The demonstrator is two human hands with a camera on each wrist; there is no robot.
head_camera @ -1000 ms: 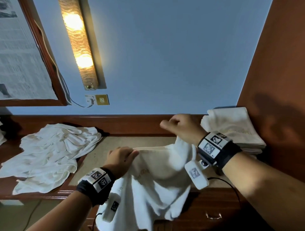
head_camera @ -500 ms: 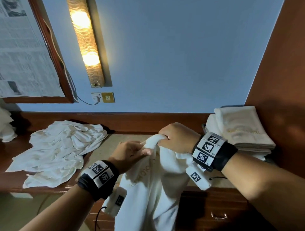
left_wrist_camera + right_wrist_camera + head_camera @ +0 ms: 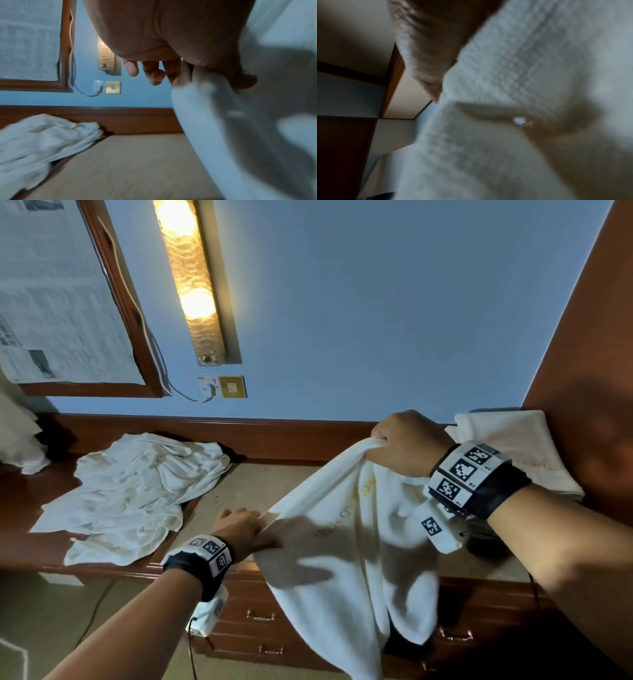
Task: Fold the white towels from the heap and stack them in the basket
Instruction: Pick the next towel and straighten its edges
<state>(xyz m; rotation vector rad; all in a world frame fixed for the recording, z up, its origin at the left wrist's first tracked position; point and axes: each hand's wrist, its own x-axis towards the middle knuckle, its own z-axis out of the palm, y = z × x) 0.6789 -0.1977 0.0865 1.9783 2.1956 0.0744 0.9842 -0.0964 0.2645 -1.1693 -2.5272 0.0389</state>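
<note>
Between your hands: the white towel (image 3: 346, 546) hangs stretched along one edge, above the front of the worktop (image 3: 253, 487), its lower part draping down past the drawers (image 3: 263, 628).
Right grip: your right hand (image 3: 406, 443) is fisted round a bunched corner, held high; the raised corner lets the cloth fall open under its own weight.
Left grip: your left hand (image 3: 245, 530) pinches the same edge lower down, thumb against forefinger in the left wrist view, the other fingers (image 3: 131, 67) loose.
Why so: pulling apart along one edge looks like squaring the towel before its first fold.
Heap: the unfolded towels (image 3: 133, 491) lie crumpled at the left, well apart.
Stack: folded towels (image 3: 517, 453) sit at the far right, behind your right wrist; whether a basket holds them you cannot tell from here.
</note>
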